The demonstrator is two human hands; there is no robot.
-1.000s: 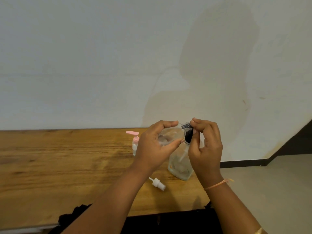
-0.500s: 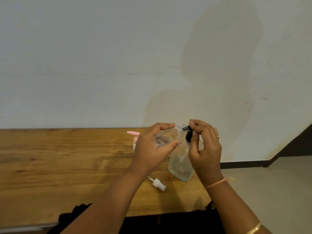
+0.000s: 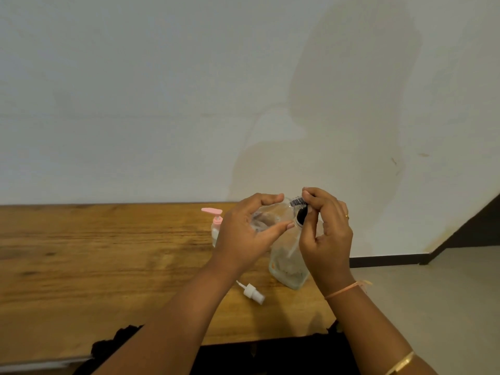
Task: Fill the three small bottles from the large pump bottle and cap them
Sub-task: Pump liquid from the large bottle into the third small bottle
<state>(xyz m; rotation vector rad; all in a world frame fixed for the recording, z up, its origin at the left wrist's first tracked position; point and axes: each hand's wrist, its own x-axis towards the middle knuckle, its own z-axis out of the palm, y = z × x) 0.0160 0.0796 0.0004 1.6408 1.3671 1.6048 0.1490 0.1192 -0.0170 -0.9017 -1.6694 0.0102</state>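
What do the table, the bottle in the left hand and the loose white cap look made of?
Table: wood, matte to satin, with brown grain streaks.
Bottle in the left hand: most likely clear plastic, see-through with the palm showing behind it; glass is not excluded.
White cap: smooth opaque plastic, moulded, with a thin tube at one end.

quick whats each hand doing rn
Left hand: grips a small clear plastic bottle.
Right hand: pinches a black ribbed cap at that bottle's mouth.
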